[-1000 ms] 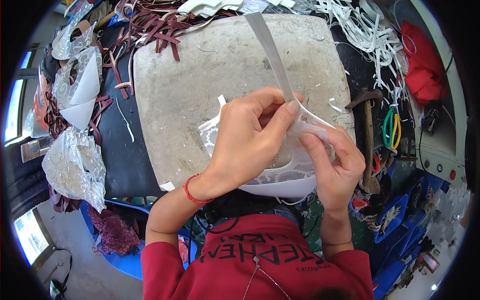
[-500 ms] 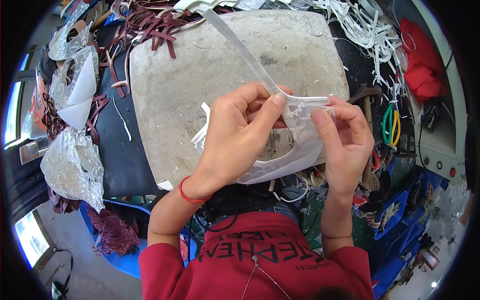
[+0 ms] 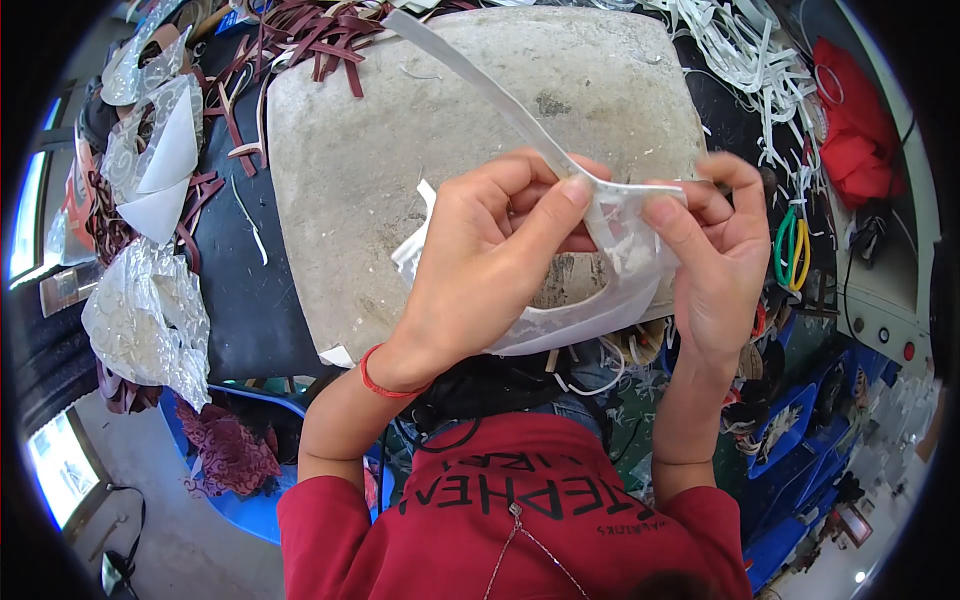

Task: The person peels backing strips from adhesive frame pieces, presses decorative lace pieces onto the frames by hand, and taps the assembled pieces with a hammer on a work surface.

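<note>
My left hand (image 3: pixel 500 250) pinches a long white strip (image 3: pixel 480 85) against the top edge of a sheer white lace piece (image 3: pixel 638 265). The free length of that strip slants up and left over the board. Near the edge's right end, my right hand (image 3: pixel 710 245) holds the lace piece between thumb and forefinger, its other fingers lifted and slightly blurred. The sheer material hangs below both hands and curves round an opening to the left. White strip ends (image 3: pixel 410 245) show beside my left wrist; what they join is hidden.
A worn pale board (image 3: pixel 350 160) lies under my hands on a black surface. Maroon strips (image 3: pixel 310 40) lie at the upper left, white strips (image 3: pixel 745 60) at the upper right. Clear plastic sheeting (image 3: pixel 150 315) is at left, and a red cloth (image 3: pixel 850 120) at right.
The whole view has shifted slightly. Some fingers of my right hand have lifted from the lace piece and spread upward, while my left hand keeps its pinch.
</note>
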A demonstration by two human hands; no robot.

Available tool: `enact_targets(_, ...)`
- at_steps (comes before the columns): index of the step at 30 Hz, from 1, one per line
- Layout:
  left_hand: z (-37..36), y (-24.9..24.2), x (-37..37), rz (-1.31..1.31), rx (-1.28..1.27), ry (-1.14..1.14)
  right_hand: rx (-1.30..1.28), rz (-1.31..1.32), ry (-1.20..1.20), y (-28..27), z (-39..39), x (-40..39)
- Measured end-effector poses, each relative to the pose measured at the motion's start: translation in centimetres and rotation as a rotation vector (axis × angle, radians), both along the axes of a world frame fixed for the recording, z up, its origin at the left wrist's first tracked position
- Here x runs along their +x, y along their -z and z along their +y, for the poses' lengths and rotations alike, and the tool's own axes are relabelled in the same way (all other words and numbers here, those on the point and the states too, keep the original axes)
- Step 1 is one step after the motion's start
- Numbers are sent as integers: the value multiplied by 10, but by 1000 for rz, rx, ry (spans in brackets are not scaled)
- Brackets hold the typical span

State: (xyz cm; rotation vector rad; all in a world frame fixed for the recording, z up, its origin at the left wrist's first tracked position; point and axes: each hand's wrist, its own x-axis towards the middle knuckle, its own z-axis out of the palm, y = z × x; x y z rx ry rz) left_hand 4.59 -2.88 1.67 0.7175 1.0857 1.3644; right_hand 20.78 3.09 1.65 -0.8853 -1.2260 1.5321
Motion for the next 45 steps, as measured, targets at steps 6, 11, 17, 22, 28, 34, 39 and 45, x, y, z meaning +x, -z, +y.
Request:
enact_targets(6,4,-4,-5,-212,-20,-10,-95,-205,-223,0,6,16)
enact_targets(11,-3,7,-11,-430,-60,117,-140,-184,-178,3,4,13)
enact_targets(17,-6,6,-2,-78,-21,59,-159,-173,-195,2,1,6)
enact_targets(22,-1,8,2,38,-55,-65,-14,-204,-220,-8,-6,11)
enact_targets(28,4,9,0,50,-50,-106,55,-303,-116,-17,-5,4)
enact_targets(34,4,5,2,20,-50,-85,46,-345,-94,-8,-1,-2)
enact_targets(39,4,4,1,38,-51,-58,55,-394,-72,-10,0,-4)
enact_targets(45,0,-1,-6,-159,-22,-24,79,-449,-71,-12,0,-5)
